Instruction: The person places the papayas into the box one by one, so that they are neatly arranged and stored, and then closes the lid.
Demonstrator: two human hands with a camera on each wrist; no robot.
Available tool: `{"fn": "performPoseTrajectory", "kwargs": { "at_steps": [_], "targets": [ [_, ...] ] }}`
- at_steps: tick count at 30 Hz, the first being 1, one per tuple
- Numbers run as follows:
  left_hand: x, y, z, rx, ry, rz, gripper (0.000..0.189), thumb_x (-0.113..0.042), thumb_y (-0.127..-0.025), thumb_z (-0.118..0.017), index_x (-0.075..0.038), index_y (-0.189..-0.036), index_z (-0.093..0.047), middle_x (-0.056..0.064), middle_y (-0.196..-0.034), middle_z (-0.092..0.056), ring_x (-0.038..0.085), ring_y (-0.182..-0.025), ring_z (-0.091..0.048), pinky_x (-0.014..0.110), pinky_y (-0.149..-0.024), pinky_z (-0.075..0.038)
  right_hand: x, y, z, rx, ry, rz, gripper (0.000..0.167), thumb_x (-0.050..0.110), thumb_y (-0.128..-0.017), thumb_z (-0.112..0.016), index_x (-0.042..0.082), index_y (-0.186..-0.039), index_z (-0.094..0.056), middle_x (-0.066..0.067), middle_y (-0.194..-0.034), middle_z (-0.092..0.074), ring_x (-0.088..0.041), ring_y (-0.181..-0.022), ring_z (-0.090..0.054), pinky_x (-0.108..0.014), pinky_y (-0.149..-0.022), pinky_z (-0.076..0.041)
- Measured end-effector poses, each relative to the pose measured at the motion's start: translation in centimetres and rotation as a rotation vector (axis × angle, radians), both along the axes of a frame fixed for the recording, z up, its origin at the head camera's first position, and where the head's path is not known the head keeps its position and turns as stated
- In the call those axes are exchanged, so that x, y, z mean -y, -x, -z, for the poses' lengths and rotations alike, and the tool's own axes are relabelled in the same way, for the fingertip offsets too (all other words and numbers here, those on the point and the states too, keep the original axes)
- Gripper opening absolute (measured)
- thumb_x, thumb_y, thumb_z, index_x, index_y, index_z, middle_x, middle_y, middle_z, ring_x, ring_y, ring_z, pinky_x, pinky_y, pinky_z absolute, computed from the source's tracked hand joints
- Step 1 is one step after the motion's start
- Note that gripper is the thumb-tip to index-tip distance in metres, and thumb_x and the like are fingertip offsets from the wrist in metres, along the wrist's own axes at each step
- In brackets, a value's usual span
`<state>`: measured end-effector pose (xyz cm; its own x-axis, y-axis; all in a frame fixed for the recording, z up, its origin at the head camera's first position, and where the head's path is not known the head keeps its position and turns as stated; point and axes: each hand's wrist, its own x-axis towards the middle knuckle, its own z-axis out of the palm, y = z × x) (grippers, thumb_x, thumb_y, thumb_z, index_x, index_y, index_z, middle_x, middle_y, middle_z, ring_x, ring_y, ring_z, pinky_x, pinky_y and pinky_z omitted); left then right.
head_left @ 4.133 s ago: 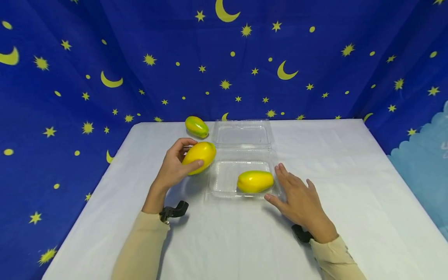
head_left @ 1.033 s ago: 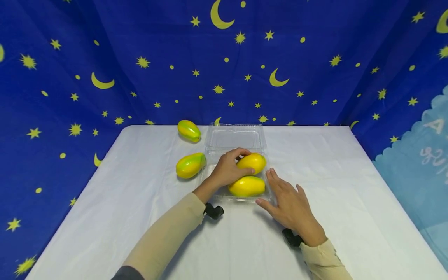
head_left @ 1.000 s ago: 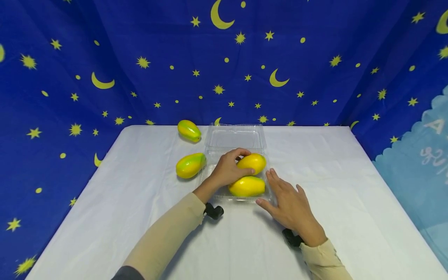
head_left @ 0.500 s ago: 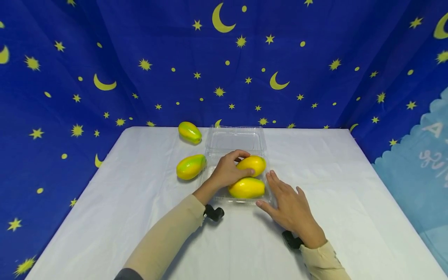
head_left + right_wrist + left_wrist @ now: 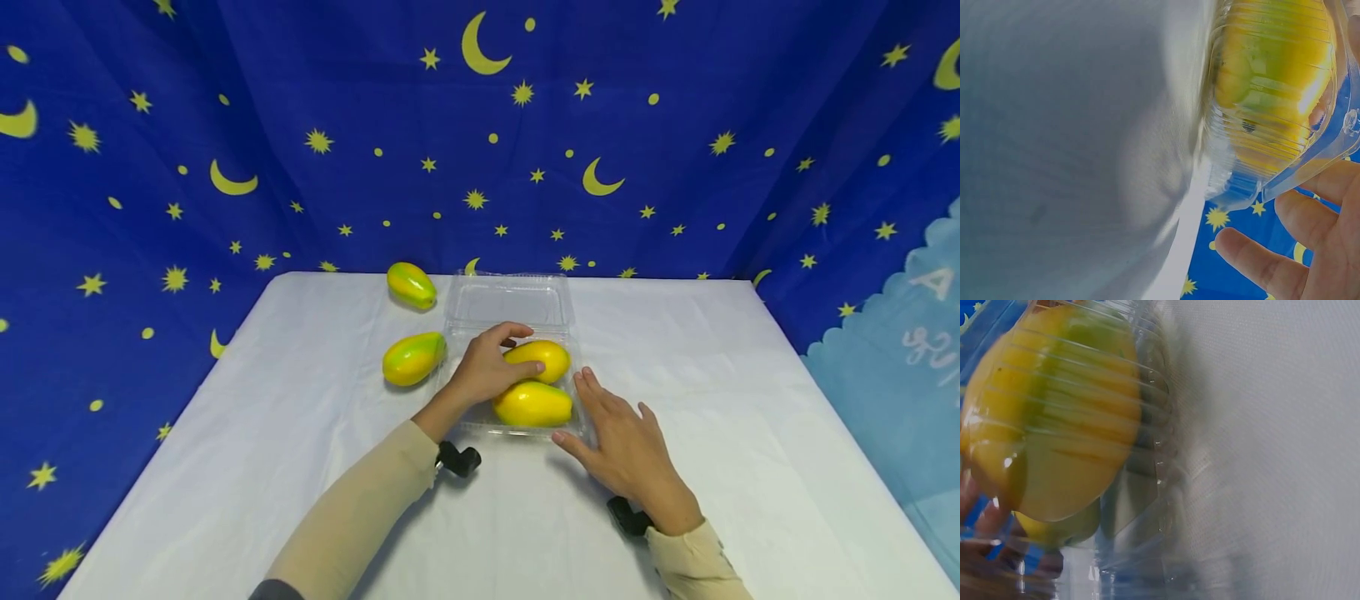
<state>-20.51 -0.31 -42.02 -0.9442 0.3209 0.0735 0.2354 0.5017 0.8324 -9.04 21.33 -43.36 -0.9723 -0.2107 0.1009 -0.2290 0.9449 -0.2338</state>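
A clear plastic clamshell container [image 5: 448, 392] lies open on the table with two yellow papayas in its base. My left hand [image 5: 487, 367] reaches in from the left and grips the rear papaya [image 5: 551, 360], thumb on its near side, fingers partly hidden behind it. The front papaya [image 5: 534, 405] lies just nearer to me. My right hand [image 5: 633, 442] is held beside the container's right wall, fingers extended and fingertips right at the rim. In the right wrist view, a papaya [image 5: 1272, 81] shows through the ribbed wall, next to the spread fingers [image 5: 1260, 259].
Two more yellow-green papayas lie left of the container: a near one [image 5: 413, 359] close to its left wall and a far one [image 5: 412, 286] by the table's back edge. The container's lid [image 5: 510, 302] is folded back, away from me. A blue starry curtain [image 5: 480, 125] hangs behind the white-covered table [image 5: 712, 358].
Since the oldest frame, my left hand has moved right into the container, where it holds the rear papaya. The near-left papaya has come into view. Over the last second both hands stay almost still.
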Motion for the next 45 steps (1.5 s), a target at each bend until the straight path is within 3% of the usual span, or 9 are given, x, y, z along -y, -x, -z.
{"fn": "performPoseTrajectory", "kwargs": {
  "at_steps": [15, 24, 34, 45],
  "targets": [
    [0.5, -0.1, -0.2, -0.014, -0.015, -0.007, 0.059, -0.046, -0.083, -0.08, -0.025, -0.134, -0.06, -0.007, -0.136, -0.062, 0.02, -0.126, -0.056, 0.046, -0.103, -0.049, -0.1, -0.2, 0.1, -0.025, 0.004, 0.002, 0.093, 0.073, -0.09, -0.052, 0.018, -0.16, -0.025, -0.001, -0.165, -0.028, -0.036, -0.138, -0.048, -0.076, -0.106, -0.03],
    [1.1, -0.9, -1.6, -0.035, -0.062, -0.034, 0.058, -0.045, -0.083, -0.08, -0.027, -0.135, -0.059, -0.01, -0.135, -0.062, 0.019, -0.125, -0.056, 0.047, -0.101, -0.05, -0.1, -0.1, 0.1, -0.011, 0.007, 0.003, 0.094, 0.077, -0.09, -0.046, 0.019, -0.161, -0.023, -0.001, -0.166, -0.026, -0.036, -0.139, -0.047, -0.076, -0.107, -0.029],
    [3.5, -1.8, -3.4, -0.093, -0.178, -0.085, 0.054, -0.04, -0.083, -0.081, -0.03, -0.131, -0.06, -0.009, -0.134, -0.062, 0.02, -0.124, -0.057, 0.049, -0.102, -0.048, 0.0, 0.1, 0.0, -0.001, -0.003, -0.005, 0.093, 0.072, -0.09, -0.053, 0.019, -0.161, -0.022, -0.001, -0.166, -0.026, -0.036, -0.14, -0.047, -0.075, -0.108, -0.029],
    [6.6, -1.9, -3.2, -0.104, -0.278, -0.148, 0.055, -0.038, -0.084, -0.081, -0.025, -0.133, -0.06, -0.008, -0.135, -0.061, 0.021, -0.124, -0.056, 0.049, -0.099, -0.047, 0.0, 0.0, 0.0, -0.005, 0.0, -0.007, 0.094, 0.074, -0.09, -0.051, 0.019, -0.161, -0.023, -0.002, -0.166, -0.026, -0.036, -0.14, -0.047, -0.075, -0.108, -0.029]
  ]
}}
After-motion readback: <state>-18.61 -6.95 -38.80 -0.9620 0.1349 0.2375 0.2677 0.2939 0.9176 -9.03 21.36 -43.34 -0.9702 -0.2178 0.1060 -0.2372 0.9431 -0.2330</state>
